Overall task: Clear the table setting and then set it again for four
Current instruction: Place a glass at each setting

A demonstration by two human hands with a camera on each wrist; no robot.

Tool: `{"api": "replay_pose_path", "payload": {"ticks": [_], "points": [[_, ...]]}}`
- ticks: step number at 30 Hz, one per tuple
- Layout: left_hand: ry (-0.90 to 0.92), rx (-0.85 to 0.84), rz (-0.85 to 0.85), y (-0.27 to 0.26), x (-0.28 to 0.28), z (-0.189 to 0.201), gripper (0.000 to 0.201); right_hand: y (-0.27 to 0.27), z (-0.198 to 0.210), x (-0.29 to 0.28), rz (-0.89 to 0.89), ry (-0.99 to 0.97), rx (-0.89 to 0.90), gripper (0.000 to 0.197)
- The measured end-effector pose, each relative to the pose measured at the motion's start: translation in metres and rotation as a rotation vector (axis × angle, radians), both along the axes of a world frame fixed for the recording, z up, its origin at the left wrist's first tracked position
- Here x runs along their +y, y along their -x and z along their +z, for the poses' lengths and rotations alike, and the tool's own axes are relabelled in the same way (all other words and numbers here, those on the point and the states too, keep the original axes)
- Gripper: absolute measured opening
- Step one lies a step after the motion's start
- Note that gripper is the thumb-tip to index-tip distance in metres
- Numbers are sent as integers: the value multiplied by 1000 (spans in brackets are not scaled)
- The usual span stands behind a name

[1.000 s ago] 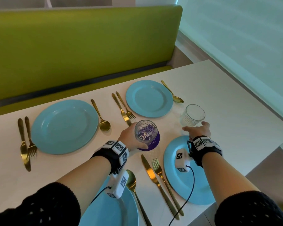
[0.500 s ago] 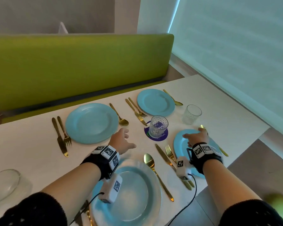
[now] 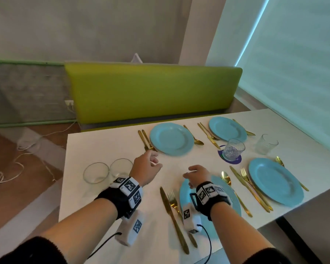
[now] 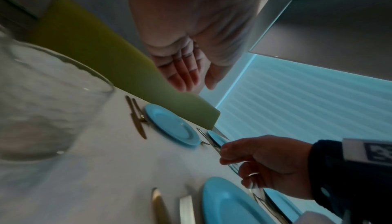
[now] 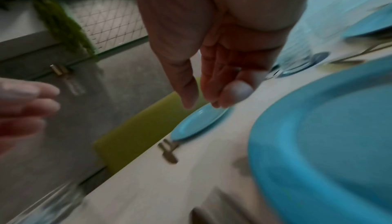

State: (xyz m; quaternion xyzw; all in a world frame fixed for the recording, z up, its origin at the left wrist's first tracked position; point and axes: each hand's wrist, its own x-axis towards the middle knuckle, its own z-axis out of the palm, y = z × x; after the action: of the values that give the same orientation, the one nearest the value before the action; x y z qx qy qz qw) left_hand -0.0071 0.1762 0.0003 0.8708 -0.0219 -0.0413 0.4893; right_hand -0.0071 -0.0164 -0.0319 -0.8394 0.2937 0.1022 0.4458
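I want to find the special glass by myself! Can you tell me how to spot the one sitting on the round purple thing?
Start at the white table in front of the green bench and go to the end nearest the window blind. Between the four blue plates, two patterned glasses stand close together. Yours is the glass on the purple coaster; its neighbour stands on the bare table.
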Motion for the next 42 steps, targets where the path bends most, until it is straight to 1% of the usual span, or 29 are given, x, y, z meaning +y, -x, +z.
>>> {"api": "replay_pose_path", "payload": {"ticks": [2,4,6,8,9,10,11,13,14,15,17,18,20,22,24,28,31,35,39,42], "points": [[-7,-78,149,7,24,-3,36,0,-2,34,90,-34,36,38],[15,-198,337,15,50,-9,40,-1,-2,63,168,-76,77,41],[24,-315,501,21,77,-18,41,-2,-5,86,231,-108,101,48],[16,-391,629,27,101,-27,40,-3,-9,104,284,-107,109,55],[25,-394,687,30,113,-31,39,-4,-10,112,306,-102,111,59],[46,-362,742,31,124,-33,39,-5,-12,119,327,-97,114,62],[67,-289,789,31,134,-35,40,-6,-14,126,345,-96,117,66],[89,-49,844,29,155,-48,44,-8,-18,137,371,-105,119,72],[102,95,828,26,165,-59,48,-9,-21,141,383,-100,115,77],[107,229,769,23,174,-72,53,-10,-24,146,394,-88,110,81],[60,395,596,21,182,-92,68,-12,-31,154,405,-69,93,89],[31,426,511,20,182,-99,77,-13,-34,158,410,-59,84,92],[35,455,400,17,177,-103,93,-14,-41,164,417,-37,65,98],[34,437,350,12,170,-105,105,-15,-47,169,411,-24,45,101],[40,411,355,8,164,-107,110,-17,-51,171,399,-12,19,99],[43,381,403,6,155,-103,108,-20,-53,173,385,-10,-35,94],[89,334,458,6,151,-97,104,-21,-56,177,397,-9,-53,93],[112,311,454,8,149,-94,96,-22,-60,182,384,-12,-81,91],[140,297,502,8,146,-96,86,-22,-64,184,366,-17,-94,81],[142,290,506,6,141,-96,84,-24,-64,181,329,-42,-82,77]]}}
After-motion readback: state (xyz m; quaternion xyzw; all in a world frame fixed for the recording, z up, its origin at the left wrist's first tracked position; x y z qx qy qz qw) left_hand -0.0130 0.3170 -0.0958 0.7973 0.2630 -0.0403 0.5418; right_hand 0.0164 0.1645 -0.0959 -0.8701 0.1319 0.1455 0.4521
